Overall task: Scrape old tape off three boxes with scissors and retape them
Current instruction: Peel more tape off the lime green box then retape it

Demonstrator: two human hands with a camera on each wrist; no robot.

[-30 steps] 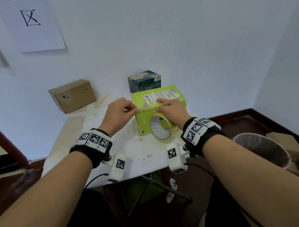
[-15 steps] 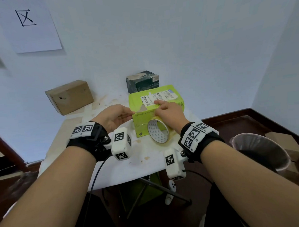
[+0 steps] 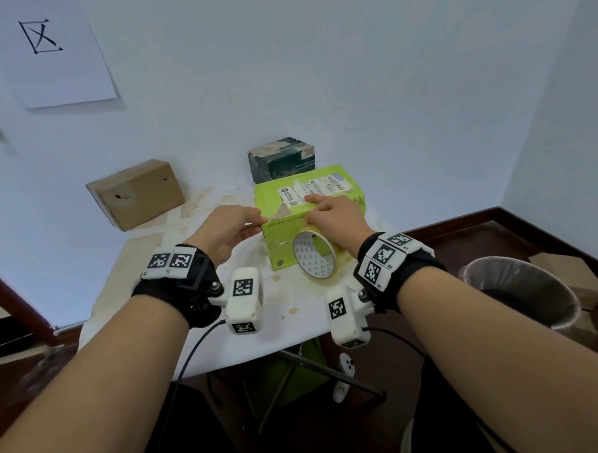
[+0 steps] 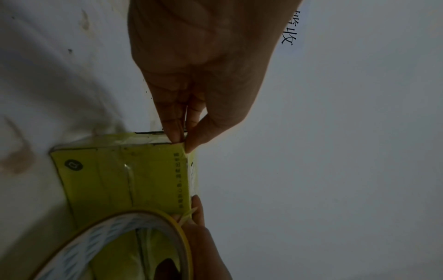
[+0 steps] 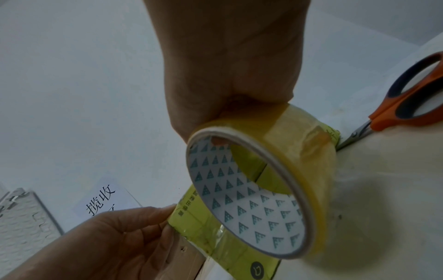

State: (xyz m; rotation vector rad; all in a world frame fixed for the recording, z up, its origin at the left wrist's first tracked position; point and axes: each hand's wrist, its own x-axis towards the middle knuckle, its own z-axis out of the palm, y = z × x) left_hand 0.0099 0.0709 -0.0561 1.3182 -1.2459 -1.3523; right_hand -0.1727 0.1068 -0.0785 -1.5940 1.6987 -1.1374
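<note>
A green box [image 3: 337,187] with a white label stands on the white table [image 3: 192,316]. My left hand [image 3: 261,222] pinches its upper left corner, thumb on top and fingers on the side; the left wrist view shows this pinch by my left hand [image 4: 183,144] on the green box [image 4: 120,180]. My right hand [image 3: 312,212] rests on the box's top front edge and grips a roll of clear yellowish tape [image 3: 309,263], which hangs before the front face. In the right wrist view a fingertip of my right hand [image 5: 215,121] hooks inside the tape roll [image 5: 299,151]. Orange-handled scissors [image 5: 407,102] lie beside the box.
A brown cardboard box [image 3: 135,194] stands at the back left against the wall. A dark box with torn tape [image 3: 281,158] stands behind the green one. A lined waste bin [image 3: 519,292] stands on the floor at the right. The table is stained.
My left hand has slid from the top of the green box to its left corner, and the wrist has turned. The right hand and the tape roll have hardly moved.
</note>
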